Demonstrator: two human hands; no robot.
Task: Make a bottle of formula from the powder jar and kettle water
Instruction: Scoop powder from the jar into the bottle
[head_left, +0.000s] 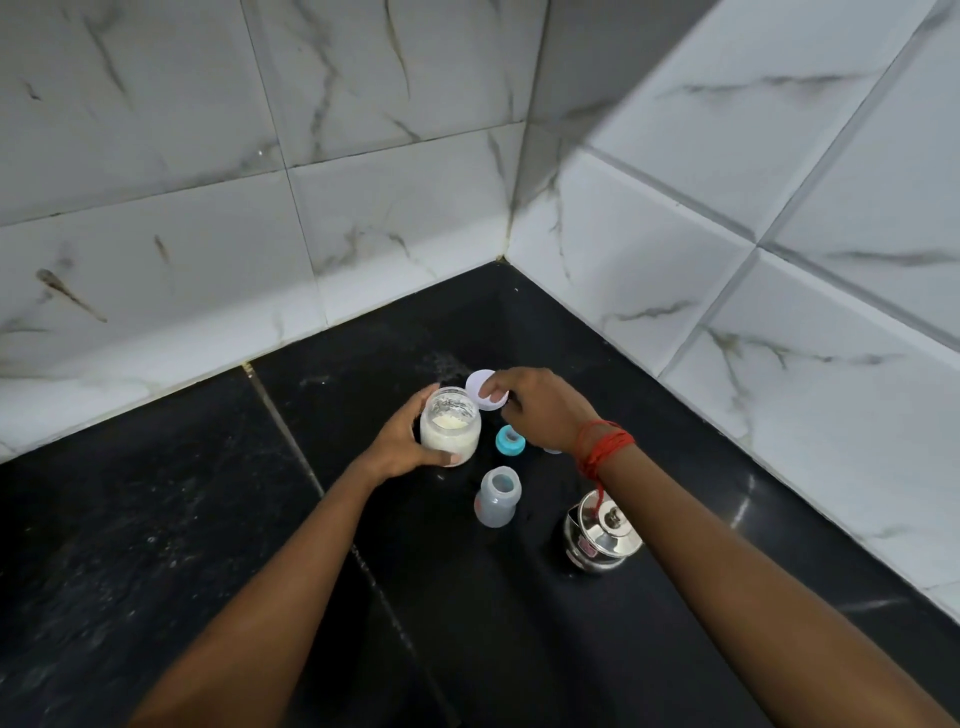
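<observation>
The left hand (402, 447) wraps its fingers round the powder jar (449, 428) to steady it; the right hand (540, 410) pinches the lid (483, 392) just behind the jar, clearing its mouth. The open bottle (497, 496) waits just in front of the jar, kettle (602, 535) farther right

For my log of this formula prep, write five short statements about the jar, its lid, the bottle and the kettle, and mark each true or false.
1. The left hand grips the powder jar. True.
2. The jar's lid is screwed on. False: the right hand pinches it, off the jar.
3. The baby bottle stands open on the counter. True.
4. The teal collar is fitted on the bottle. False: it lies on the counter, apart from the bottle.
5. The steel kettle is covered. True.
</observation>
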